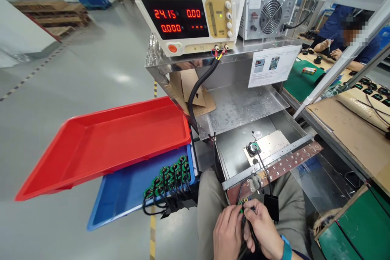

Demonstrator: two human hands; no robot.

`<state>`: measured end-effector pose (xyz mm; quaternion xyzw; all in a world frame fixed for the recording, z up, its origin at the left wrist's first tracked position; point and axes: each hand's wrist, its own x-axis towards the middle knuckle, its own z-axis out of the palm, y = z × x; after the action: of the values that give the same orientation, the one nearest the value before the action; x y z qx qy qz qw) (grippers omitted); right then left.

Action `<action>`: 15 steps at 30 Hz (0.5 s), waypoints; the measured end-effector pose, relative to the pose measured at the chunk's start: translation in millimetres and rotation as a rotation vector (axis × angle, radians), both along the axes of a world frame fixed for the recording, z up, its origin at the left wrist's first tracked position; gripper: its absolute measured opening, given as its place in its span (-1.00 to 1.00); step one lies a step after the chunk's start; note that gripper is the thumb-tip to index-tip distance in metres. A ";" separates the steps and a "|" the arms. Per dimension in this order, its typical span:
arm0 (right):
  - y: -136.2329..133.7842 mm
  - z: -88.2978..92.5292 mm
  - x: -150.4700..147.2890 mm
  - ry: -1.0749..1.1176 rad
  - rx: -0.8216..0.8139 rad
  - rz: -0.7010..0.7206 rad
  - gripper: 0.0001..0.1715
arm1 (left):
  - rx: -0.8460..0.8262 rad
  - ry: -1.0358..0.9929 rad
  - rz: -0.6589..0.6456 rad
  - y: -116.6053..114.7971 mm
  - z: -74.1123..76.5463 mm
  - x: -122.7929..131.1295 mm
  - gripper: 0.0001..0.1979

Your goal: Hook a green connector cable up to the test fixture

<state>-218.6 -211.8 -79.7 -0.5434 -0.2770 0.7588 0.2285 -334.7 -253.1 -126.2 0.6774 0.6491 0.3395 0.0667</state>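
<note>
At the bottom centre of the frame, the left hand (228, 231) and the right hand (264, 231) meet over the lap, both with fingers closed on a small green connector (242, 207) with black wires. One wire goes up to a round part (252, 148) on the metal tray (231, 150). To the left, green boards (170, 176) lie in the blue tray (122, 195) under the red tray (106, 142). Above stands the power supply (183, 14).

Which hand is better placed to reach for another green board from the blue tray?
Probably the left hand. It sits on the side of the blue tray, where the green boards lie. The right hand is farther off, and both pinch the small connector.
</note>
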 end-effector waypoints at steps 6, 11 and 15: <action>0.5 -11.0 -1.2 0.014 -0.010 0.021 -0.06 | 0.076 0.034 0.008 2.0 -8.1 -1.3 -0.72; 0.6 -30.7 0.7 0.011 0.034 0.029 -0.16 | 0.138 0.029 0.029 0.2 -24.4 -3.1 -0.69; 3.0 -40.6 2.5 0.027 0.129 -0.078 -0.25 | 0.100 0.041 -0.027 -1.7 -34.7 -5.9 -0.75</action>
<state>-216.1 -208.7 -120.3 -0.5275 -0.3010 0.7372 0.2962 -340.6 -254.8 -160.9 0.6955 0.6233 0.3567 0.0236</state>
